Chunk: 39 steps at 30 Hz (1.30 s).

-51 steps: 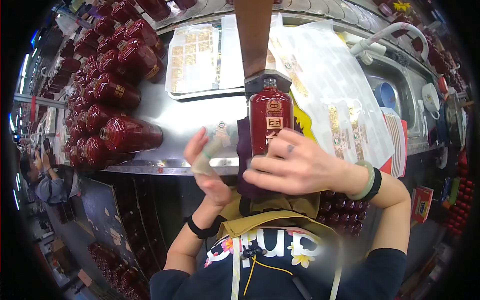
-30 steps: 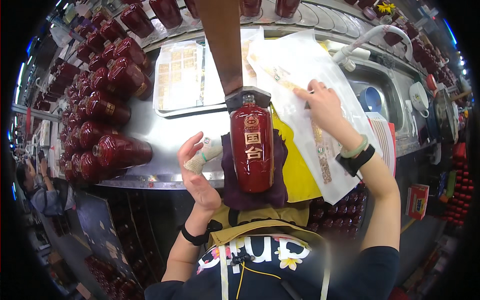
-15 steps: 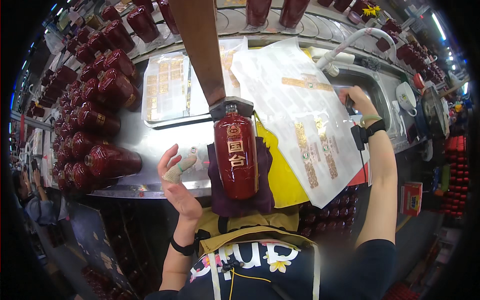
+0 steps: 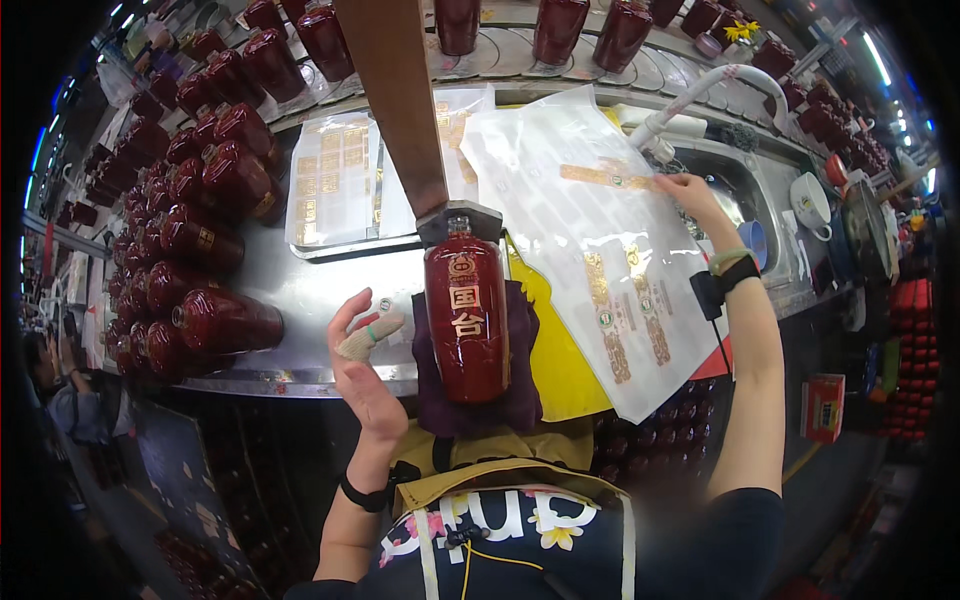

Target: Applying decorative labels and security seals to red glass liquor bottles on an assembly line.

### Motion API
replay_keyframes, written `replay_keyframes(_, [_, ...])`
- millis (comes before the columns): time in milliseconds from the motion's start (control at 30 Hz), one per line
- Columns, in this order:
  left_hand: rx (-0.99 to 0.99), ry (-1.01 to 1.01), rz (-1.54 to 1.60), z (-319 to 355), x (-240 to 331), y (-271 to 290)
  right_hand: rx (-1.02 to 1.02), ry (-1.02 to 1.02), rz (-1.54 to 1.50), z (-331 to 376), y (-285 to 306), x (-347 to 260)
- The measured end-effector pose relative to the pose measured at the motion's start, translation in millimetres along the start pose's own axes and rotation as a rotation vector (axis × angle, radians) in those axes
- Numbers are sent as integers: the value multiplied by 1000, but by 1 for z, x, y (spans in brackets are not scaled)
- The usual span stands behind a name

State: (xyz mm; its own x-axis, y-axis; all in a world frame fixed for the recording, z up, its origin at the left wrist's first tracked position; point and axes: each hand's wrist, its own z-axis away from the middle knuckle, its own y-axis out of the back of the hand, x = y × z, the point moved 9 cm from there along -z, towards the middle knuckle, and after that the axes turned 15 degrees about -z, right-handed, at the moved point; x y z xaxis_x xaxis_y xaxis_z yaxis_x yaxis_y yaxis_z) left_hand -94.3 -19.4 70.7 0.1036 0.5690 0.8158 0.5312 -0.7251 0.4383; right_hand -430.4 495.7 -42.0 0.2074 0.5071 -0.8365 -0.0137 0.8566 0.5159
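A dark red bottle [image 4: 466, 330] with gold characters lies in front of me on a purple cloth [image 4: 428, 370], its neck against a metal holder [image 4: 459, 212] at the foot of a brown post. To its left my left hand [image 4: 370, 370] is open, palm up and fingers apart, holding nothing; a knitted cover wraps one fingertip. On the right, a white decal sheet [image 4: 540, 230] carries several gold strips. My right hand [image 4: 692, 197] reaches over its far right edge, finger and thumb pinched on the end of a gold decal strip [image 4: 600, 177].
Many dark red bottles [image 4: 205, 235] crowd the left of the metal table. A tray [image 4: 335, 180] with more decal sheets lies behind. At the right is a sink [image 4: 735, 180] with a curved faucet [image 4: 720, 75] and a blue cup [image 4: 752, 240]. Bottles stand on a conveyor [image 4: 500, 65] at the back.
My right hand has moved left from the sink's edge to the end of the gold decal strip. The blue cup now shows in the sink. My left hand stays nearly in place.
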Motion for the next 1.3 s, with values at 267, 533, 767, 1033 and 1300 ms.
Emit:
replay_keyframes(267, [-166, -213, -48, -23, 36, -2, 346, 325, 111, 35, 20, -51])
replay_keyframes(533, [-334, -397, -7, -71, 110, -52, 158, 1016, 418, 223, -52, -262])
replay_keyframes(767, [-261, -455, -22, -95, 139, -105, -13, 1109, 178, 302, -87, -313])
replay_keyframes(1033, [-244, -194, 425, -87, 108, -73, -500, 512, -272, 245, -140, -227])
replay_keyframes(1300, [-301, 80, 567, -46, 77, -33, -576, 415, -216, 284, -138, -226])
